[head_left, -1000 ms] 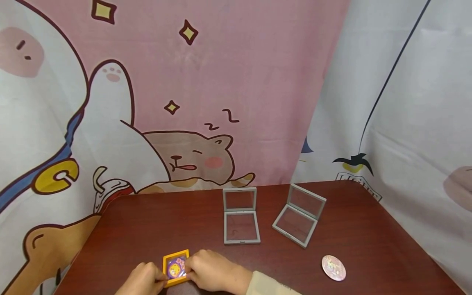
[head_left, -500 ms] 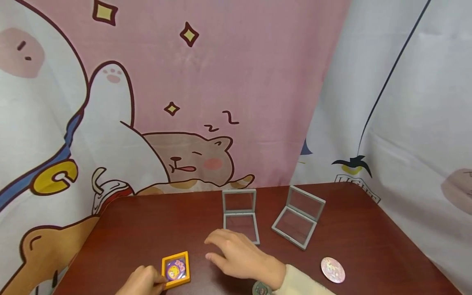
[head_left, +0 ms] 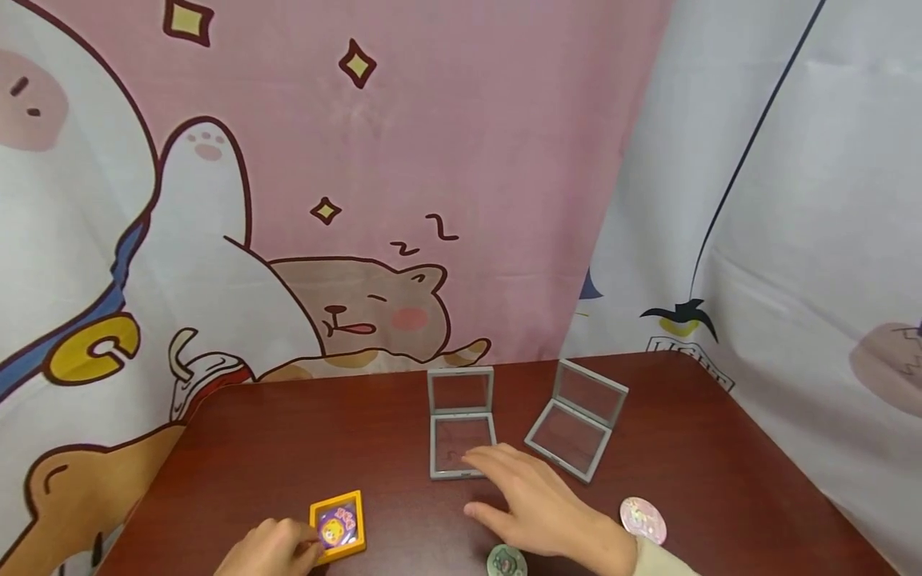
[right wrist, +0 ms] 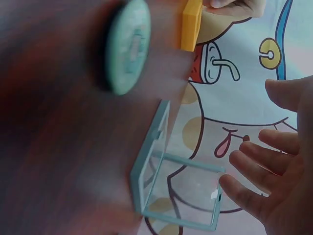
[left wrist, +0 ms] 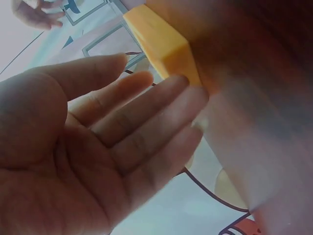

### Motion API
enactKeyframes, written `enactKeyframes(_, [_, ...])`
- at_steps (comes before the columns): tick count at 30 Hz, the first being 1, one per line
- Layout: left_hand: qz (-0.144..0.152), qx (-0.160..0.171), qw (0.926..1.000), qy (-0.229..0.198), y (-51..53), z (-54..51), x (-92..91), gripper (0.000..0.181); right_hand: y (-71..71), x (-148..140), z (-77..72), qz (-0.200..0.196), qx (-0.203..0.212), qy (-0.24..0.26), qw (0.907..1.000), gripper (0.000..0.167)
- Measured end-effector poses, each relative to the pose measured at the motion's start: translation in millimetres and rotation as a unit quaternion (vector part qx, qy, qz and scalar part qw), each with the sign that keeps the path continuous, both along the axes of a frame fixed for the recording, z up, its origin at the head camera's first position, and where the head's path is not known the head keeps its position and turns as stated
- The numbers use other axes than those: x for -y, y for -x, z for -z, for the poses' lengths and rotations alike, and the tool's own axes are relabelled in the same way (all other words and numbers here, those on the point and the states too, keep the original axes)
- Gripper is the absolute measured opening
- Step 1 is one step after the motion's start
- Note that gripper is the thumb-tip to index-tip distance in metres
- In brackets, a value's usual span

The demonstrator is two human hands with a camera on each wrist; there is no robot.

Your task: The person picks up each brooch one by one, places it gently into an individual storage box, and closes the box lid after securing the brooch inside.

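A small square orange-yellow case (head_left: 362,524) lies on the table with a purple round badge (head_left: 334,530) inside, which bears a yellow cartoon face. At its left edge is my left hand (head_left: 270,548); in the left wrist view its fingers are relaxed, thumb apart, the tips by the case's corner, and I cannot tell if they touch. Over the table my right hand (head_left: 533,504) is held with fingers loosely extended and holds nothing. Just below it lies a round green badge (head_left: 507,562) with a dark animal picture. A shiny pink round badge (head_left: 643,520) lies beyond the right wrist.
Two grey-framed clear cases stand with lids raised at the back: one upright-facing case (head_left: 434,448), partly behind my right fingers, and one angled case (head_left: 558,461) to its right. A cartoon-print curtain (head_left: 519,160) hangs behind the dark red table (head_left: 288,448).
My right hand has let go of the yellow case and moved right, uncovering the green badge. My left hand's fingers have loosened at the case's edge. The case stays on the table.
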State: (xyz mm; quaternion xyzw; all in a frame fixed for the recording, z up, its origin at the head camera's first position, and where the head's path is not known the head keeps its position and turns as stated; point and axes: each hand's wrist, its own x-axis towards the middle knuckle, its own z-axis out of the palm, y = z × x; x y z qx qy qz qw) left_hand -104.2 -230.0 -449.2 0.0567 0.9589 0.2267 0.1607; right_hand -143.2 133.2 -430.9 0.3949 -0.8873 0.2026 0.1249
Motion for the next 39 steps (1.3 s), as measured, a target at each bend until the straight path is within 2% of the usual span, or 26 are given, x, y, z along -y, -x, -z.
enactKeyframes(3, [-0.035,-0.008,0.9978,0.056,1.2,-5.3,-8.1,0.020,-4.2,-11,5.2,0.001,-0.012,-0.001,0.9999,0.055])
enactKeyframes(6, [-0.043,-0.048,0.9953,0.073,4.6,-12.8,-14.1,0.027,-8.2,-20,9.6,-0.003,-0.024,-0.006,0.9997,0.059])
enactKeyframes(9, [-0.045,-0.116,0.9912,0.047,7.4,-21.0,-20.4,0.028,-11.8,-25,12.4,-0.011,-0.025,-0.015,0.9995,0.063])
enactKeyframes(13, [-0.040,-0.202,0.9786,-0.003,12.8,-29.8,-31.0,0.034,-16.4,-29,14.7,-0.022,-0.020,-0.032,0.9991,0.066])
enactKeyframes(17, [-0.041,-0.237,0.9698,-0.043,22.0,-36.7,-43.8,0.044,-19.2,-33,18.6,-0.037,-0.044,-0.056,0.9968,0.069])
enactKeyframes(24, [-0.055,-0.239,0.9653,-0.091,39.6,-44.5,-61.7,0.058,-18.5,-40,33.1,-0.062,-0.107,-0.099,0.9873,0.081])
enactKeyframes(28, [-0.062,-0.226,0.9652,-0.115,51.8,-42.7,-68.5,0.061,-19.4,-43,42.2,-0.071,-0.124,-0.115,0.9831,0.086])
enactKeyframes(34, [-0.058,-0.207,0.9685,-0.125,69.8,-34.2,-78.3,0.059,-22.1,-46,48.5,-0.086,-0.090,-0.143,0.9818,0.080])
enactKeyframes(39, [-0.046,-0.186,0.9728,-0.130,83.1,-27.3,-89.1,0.055,-21.5,-46,55.1,-0.093,-0.118,-0.133,0.9796,0.062])
